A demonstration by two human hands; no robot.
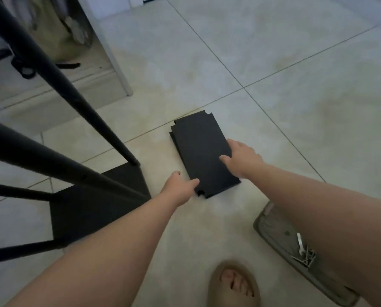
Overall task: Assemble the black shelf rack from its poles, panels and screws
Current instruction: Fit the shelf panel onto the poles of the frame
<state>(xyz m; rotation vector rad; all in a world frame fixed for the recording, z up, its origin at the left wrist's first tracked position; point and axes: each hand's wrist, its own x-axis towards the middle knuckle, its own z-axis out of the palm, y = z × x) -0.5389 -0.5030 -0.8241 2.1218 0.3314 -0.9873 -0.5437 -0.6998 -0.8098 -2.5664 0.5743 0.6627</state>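
A small stack of black shelf panels (pixel 201 149) with notched corners lies flat on the tiled floor at the centre. My left hand (pixel 179 187) grips the near left corner of the top panel, thumb on its upper face. My right hand (pixel 244 157) holds the panel's right long edge, thumb laid on top. To the left stands the partly built rack: a black bottom panel (pixel 92 209) on the floor with black poles (pixel 78 100) rising from its corners toward the camera.
A grey tray (pixel 273 231) at the lower right holds screws and a small wrench (pixel 303 251), partly hidden by my right forearm. My sandalled foot (pixel 235 284) is at the bottom edge. A mirrored cabinet (pixel 109 52) stands at the back left.
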